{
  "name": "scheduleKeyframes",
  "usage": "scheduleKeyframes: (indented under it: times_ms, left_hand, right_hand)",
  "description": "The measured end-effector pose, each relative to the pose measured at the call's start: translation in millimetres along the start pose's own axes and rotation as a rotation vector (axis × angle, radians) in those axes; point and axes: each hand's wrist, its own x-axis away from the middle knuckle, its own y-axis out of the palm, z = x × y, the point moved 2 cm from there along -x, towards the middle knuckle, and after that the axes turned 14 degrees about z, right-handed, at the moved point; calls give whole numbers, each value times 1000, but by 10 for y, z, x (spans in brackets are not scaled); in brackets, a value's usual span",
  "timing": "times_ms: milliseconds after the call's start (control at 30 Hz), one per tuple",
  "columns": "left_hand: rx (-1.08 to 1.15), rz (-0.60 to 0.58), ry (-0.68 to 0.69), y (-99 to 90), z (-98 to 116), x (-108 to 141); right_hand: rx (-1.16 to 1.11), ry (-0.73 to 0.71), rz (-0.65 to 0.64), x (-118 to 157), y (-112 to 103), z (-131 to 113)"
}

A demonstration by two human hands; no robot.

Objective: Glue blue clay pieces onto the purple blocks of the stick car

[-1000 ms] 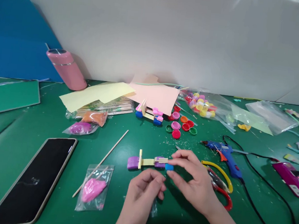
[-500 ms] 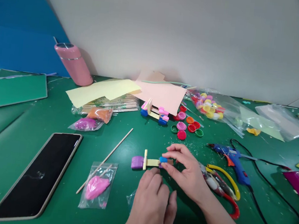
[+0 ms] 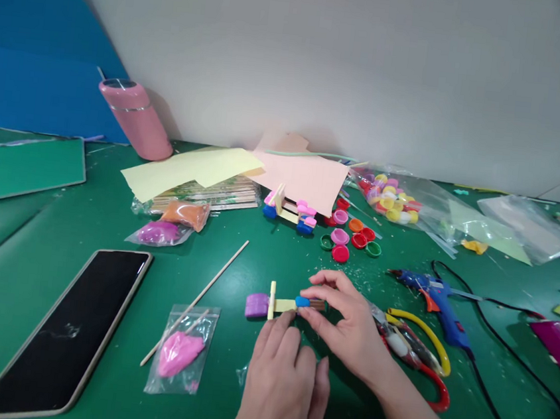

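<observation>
A small model (image 3: 284, 305) with a cream strip, an upright cream crosspiece and a purple block (image 3: 256, 305) at its left end lies before me. My right hand (image 3: 351, 320) pinches a blue piece (image 3: 303, 302) between thumb and fingers at the model's right end. A brown piece shows behind the blue one, under my right hand. My left hand (image 3: 285, 377) is curled, its fingertips against the strip's near edge; whatever its fingers hold is hidden.
A phone (image 3: 67, 334), a bag of pink clay (image 3: 181, 352) and a thin stick (image 3: 201, 294) lie left. Colored caps (image 3: 341, 236) and another small model (image 3: 290, 211) sit behind. Pliers (image 3: 415, 350) and a blue glue gun (image 3: 435, 299) are right.
The blue piece and the fingertips of my right hand have shifted slightly left. My left hand's fingers have slid a little left and up along the strip.
</observation>
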Motion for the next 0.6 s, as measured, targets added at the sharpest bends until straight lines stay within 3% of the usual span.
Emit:
scheduleKeyframes:
  times_ms: [600]
  left_hand:
    - [-29,-84,6,64,-52,76]
  right_hand:
    - [29,-11,13,-5,-8,-7]
